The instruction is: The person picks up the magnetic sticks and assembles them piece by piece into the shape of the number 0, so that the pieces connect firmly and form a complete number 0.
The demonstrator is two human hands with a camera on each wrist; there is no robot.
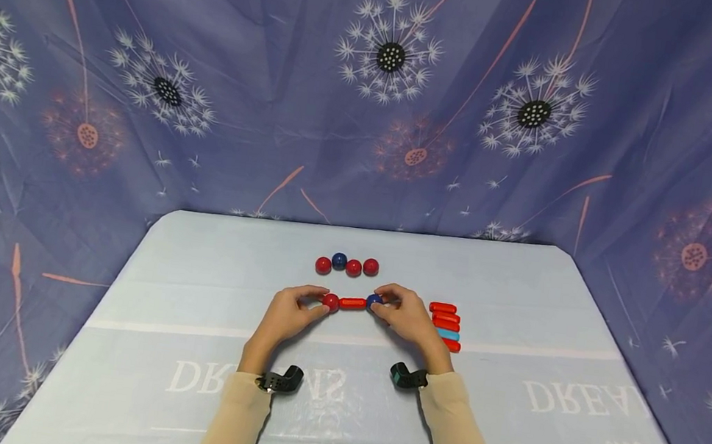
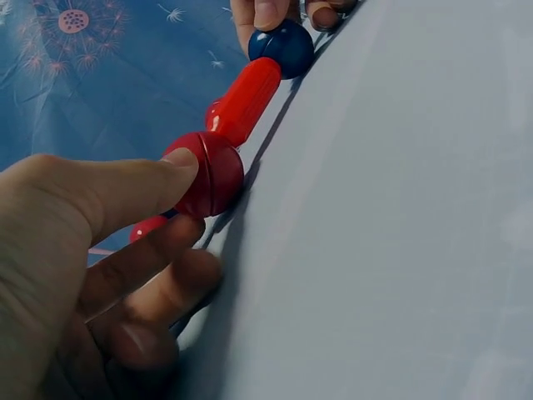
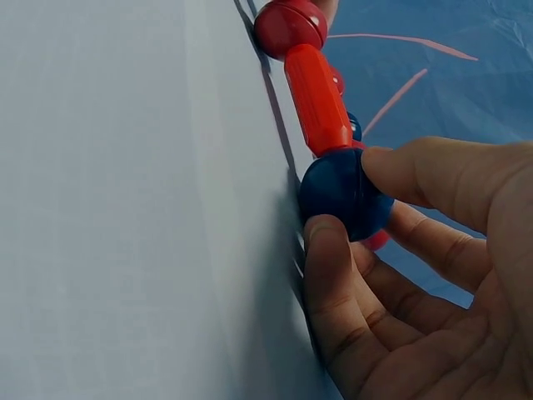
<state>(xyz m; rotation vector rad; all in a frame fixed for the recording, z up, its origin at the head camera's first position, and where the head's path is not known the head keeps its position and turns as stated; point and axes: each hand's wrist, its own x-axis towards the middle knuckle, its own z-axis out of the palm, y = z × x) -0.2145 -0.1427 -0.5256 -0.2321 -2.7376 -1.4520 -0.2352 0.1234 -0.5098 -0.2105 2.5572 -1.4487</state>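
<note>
Fingers of our left hand [image 1: 287, 314] pinch the red ball [image 1: 331, 301], our right hand [image 1: 408, 319] pinches the blue ball [image 1: 374, 300], and uneven pulling could detach the red rod [image 1: 353, 303].

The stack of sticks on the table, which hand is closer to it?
Right. The right hand, pinching the blue ball, sits just beside the stack of sticks. The left hand pinches the red ball, on the rod's far end.
</note>
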